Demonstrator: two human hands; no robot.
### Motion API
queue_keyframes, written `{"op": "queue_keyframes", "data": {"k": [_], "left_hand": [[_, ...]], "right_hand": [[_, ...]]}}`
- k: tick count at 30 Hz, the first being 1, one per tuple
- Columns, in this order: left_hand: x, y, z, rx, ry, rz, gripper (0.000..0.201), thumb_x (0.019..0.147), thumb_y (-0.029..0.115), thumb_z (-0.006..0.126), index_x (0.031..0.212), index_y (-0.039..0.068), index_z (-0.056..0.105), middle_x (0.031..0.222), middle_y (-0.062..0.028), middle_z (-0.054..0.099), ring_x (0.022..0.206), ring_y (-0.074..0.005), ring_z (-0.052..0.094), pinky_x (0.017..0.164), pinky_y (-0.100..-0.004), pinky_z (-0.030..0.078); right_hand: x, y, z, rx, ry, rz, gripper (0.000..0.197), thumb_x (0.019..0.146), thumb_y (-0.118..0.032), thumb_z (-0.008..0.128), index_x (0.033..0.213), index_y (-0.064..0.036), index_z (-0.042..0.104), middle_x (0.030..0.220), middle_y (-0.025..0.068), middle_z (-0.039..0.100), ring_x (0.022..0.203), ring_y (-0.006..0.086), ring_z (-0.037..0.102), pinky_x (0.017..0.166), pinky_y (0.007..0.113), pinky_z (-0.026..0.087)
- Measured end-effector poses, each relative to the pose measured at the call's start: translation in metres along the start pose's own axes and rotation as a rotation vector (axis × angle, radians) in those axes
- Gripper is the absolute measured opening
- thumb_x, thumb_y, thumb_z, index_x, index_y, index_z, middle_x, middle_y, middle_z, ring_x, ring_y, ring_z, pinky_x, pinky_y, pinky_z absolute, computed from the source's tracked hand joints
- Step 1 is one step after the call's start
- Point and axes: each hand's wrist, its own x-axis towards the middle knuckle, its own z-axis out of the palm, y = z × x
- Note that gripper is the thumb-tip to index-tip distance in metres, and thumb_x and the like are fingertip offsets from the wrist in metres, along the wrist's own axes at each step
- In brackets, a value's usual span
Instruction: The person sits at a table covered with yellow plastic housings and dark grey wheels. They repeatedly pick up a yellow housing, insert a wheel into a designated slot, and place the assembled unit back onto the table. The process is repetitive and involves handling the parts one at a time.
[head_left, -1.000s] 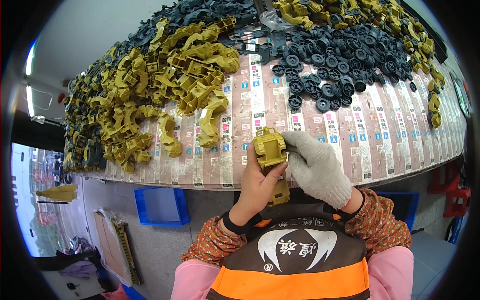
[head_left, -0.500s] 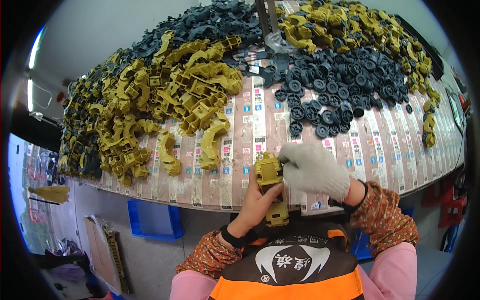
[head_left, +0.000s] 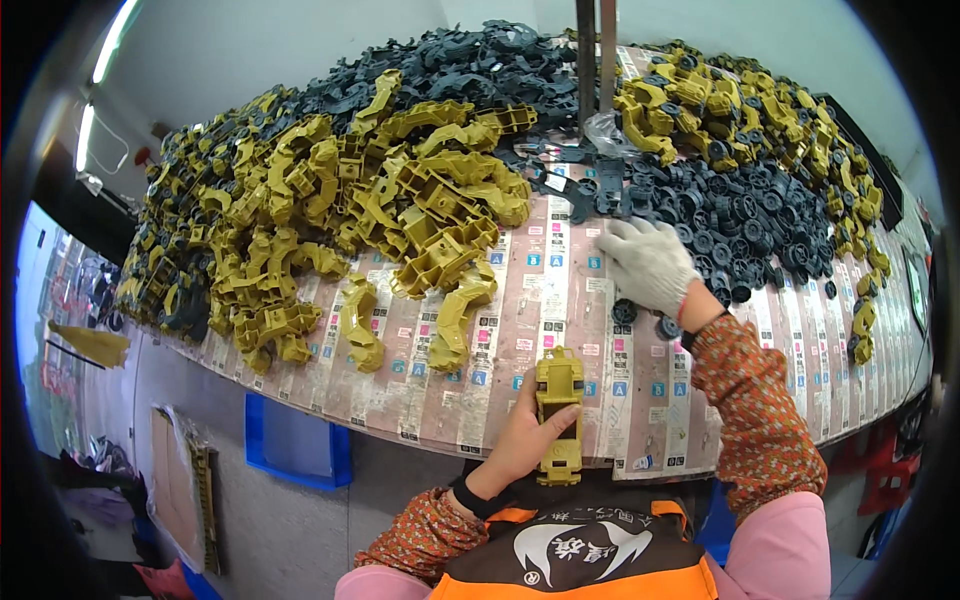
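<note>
My bare left hand (head_left: 520, 432) is closed around a yellow plastic toy car body (head_left: 560, 382), held upright at the table's front edge with the thumb across its middle. Farther off, my right hand (head_left: 650, 265) in a white knit glove reaches over the left side of a heap of dark toy wheels (head_left: 752, 218). Its fingers are stretched out and somewhat spread, and nothing shows in them; the underside of the hand is hidden. A loose dark wheel (head_left: 624, 312) lies just below the glove.
Yellow car bodies (head_left: 330, 190) are heaped on the left, with dark plastic chassis parts (head_left: 450, 75) behind them. Yellow bodies with wheels (head_left: 720, 100) cover the back right. A metal post (head_left: 587, 70) rises at the back. Below the table sits a blue bin (head_left: 300, 440).
My right hand has left the car body and moved away to the wheel heap. My left hand still holds the body. The whole view has shifted.
</note>
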Motion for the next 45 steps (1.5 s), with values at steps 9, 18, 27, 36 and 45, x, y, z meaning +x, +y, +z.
{"op": "queue_keyframes", "data": {"k": [9,18,27,36,45], "left_hand": [[0.004,0.006,0.000,0.051,-0.107,-0.050,0.078,0.102,0.026,0.077,0.161,0.002,0.031,0.141,-0.0125,0.061,0.129,-0.0194,0.061,0.109,-0.0365,0.050],[0.001,0.003,-0.004,0.054,-0.115,-0.047,0.078,0.102,0.029,0.077,0.160,0.003,0.032,0.139,-0.0132,0.063,0.127,-0.0199,0.062,0.108,-0.0370,0.050],[-0.002,0.007,-0.009,-0.029,-0.222,-0.078,0.078,0.103,0.030,0.075,0.161,0.002,0.031,0.141,-0.0162,0.063,0.128,-0.0212,0.063,0.108,-0.0363,0.050],[-0.001,0.011,-0.018,-0.001,-0.302,-0.084,0.078,0.102,0.033,0.074,0.159,0.000,0.032,0.138,-0.0193,0.066,0.126,-0.0259,0.067,0.105,-0.0374,0.052],[-0.001,0.007,-0.018,-0.031,-0.341,-0.085,0.077,0.102,0.032,0.074,0.159,0.000,0.035,0.138,-0.0199,0.066,0.127,-0.0280,0.067,0.105,-0.0388,0.052]], "right_hand": [[0.026,0.031,-0.034,-0.060,0.042,0.181,0.018,0.085,-0.027,0.074,0.096,-0.0130,0.077,0.099,0.0115,0.075,0.101,0.0300,0.071,0.080,0.047,0.055],[0.085,0.026,-0.006,-0.349,-0.090,0.158,0.014,0.081,-0.018,0.077,0.093,-0.0100,0.077,0.103,0.0095,0.073,0.101,0.0291,0.070,0.084,0.045,0.053],[0.090,0.028,-0.026,-0.244,-0.328,0.039,0.033,0.082,-0.027,0.075,0.106,-0.0054,0.076,0.114,0.0175,0.070,0.112,0.0347,0.069,0.093,0.045,0.058],[0.115,0.019,-0.082,-0.028,-0.172,0.133,0.039,0.086,-0.037,0.071,0.090,0.0015,0.074,0.094,0.0219,0.071,0.092,0.0392,0.073,0.086,0.050,0.059],[0.215,0.022,-0.125,0.619,0.369,0.190,0.064,0.095,-0.037,0.073,0.146,-0.0004,0.057,0.121,0.0242,0.072,0.111,0.0321,0.072,0.097,0.042,0.057]]}}
